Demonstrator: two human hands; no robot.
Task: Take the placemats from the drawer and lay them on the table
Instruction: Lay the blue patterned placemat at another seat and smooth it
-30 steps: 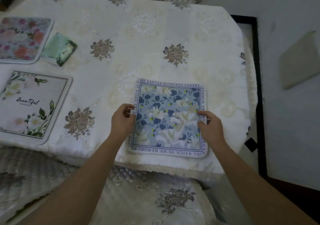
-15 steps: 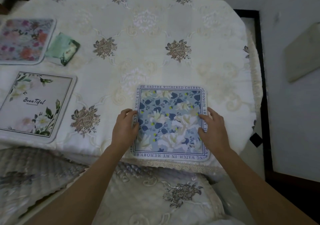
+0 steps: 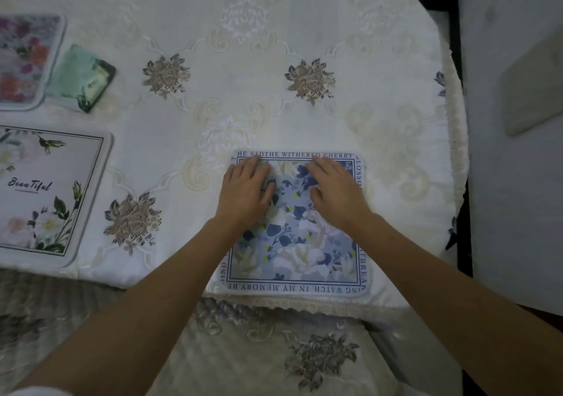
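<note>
Far left: pink floral mat (image 3: 27,60), rounded corners, cut off by the frame. Beside it, one glossy green packet (image 3: 82,77). Below, white mat (image 3: 45,194) lettered "Beautiful", smooth, flat. Your left hand (image 3: 246,191) and right hand (image 3: 335,191) press side by side, fingers straight and holding nothing, on the far half of the blue mat (image 3: 298,249). It lies flat at the near edge of the table (image 3: 380,60). Mats: three. Table covering is cream, embroidered with brown flowers, lace hem. Right: pale floor (image 3: 502,212), one grey slab (image 3: 536,81).
</note>
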